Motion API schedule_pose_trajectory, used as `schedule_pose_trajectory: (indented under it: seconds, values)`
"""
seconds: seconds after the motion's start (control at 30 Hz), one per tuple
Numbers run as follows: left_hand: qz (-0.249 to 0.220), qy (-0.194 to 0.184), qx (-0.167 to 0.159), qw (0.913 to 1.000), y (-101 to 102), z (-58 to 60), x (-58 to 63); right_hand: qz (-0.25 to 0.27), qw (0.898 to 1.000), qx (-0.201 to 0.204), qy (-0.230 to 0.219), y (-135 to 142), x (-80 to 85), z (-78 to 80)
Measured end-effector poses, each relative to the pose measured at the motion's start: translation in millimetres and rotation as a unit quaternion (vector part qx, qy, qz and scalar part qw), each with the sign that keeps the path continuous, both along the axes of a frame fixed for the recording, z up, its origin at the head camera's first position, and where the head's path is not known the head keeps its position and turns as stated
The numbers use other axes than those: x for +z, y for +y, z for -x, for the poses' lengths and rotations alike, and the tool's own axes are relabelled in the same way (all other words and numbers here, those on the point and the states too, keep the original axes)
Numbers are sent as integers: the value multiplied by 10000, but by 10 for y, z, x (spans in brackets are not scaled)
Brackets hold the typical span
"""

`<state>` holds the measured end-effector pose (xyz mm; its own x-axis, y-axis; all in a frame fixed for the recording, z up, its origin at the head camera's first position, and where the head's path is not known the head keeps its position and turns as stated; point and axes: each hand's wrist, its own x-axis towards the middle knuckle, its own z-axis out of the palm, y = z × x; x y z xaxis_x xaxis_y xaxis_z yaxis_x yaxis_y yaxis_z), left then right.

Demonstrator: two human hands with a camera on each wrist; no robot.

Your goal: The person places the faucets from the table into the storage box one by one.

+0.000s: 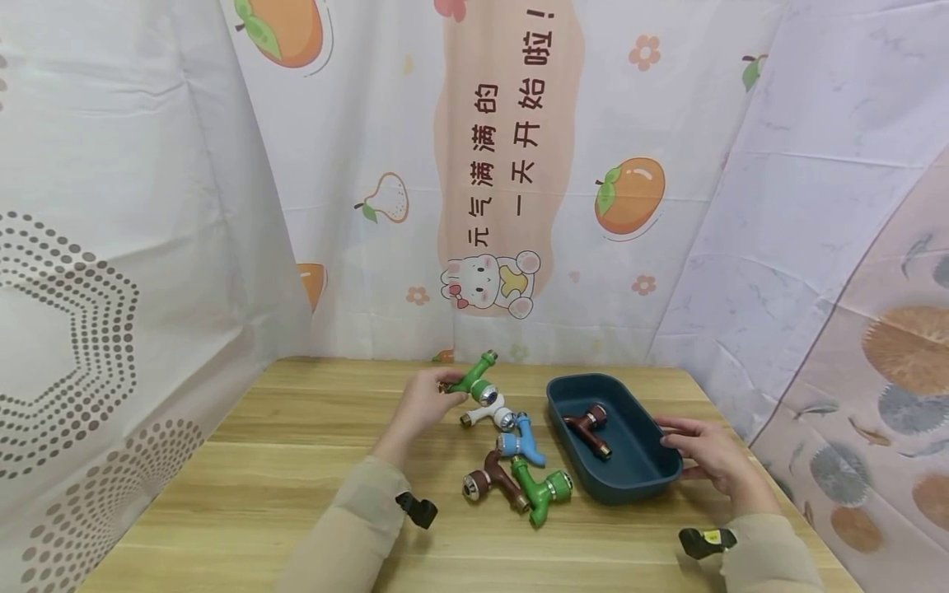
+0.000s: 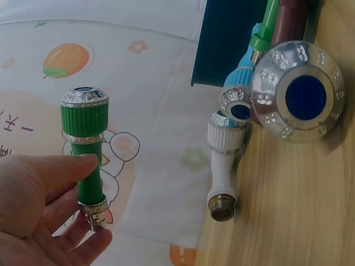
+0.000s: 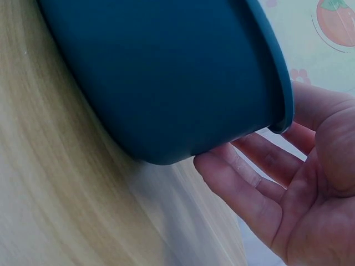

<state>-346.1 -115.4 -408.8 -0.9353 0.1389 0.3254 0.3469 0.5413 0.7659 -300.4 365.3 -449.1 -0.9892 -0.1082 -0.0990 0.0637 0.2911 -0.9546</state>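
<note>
My left hand (image 1: 428,399) pinches a green tap (image 1: 474,380) between thumb and fingers, raised above the table at the back. In the left wrist view, that green tap (image 2: 89,149) shows a chrome cap and a threaded metal end. Under it lies a white tap (image 1: 489,413), with a blue tap (image 1: 525,442) in front. A maroon tap (image 1: 495,482) and another green tap (image 1: 541,492) lie nearest me. My right hand (image 1: 708,453) touches the right side of a dark teal bin (image 1: 638,478), fingers fairly straight along its outer wall. Inside the bin lies a dark red tap (image 1: 591,430).
The wooden table (image 1: 222,486) ends at the back against a printed curtain (image 1: 371,272). More curtains (image 1: 185,165) hang at left and right. The loose taps lie close together, left of the bin.
</note>
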Motion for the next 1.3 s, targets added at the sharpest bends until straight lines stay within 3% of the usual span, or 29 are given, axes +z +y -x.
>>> schedule_pose_trajectory:
  seconds: [0.6, 1.3]
  values:
    - [130, 76, -307, 9994, 259, 4, 10, 49, 10000, -48, 2, 9, 1, 2]
    - [204, -300, -660, 9972, 623, 12, 50, -35, 9999, -90, 29, -9, 14, -8]
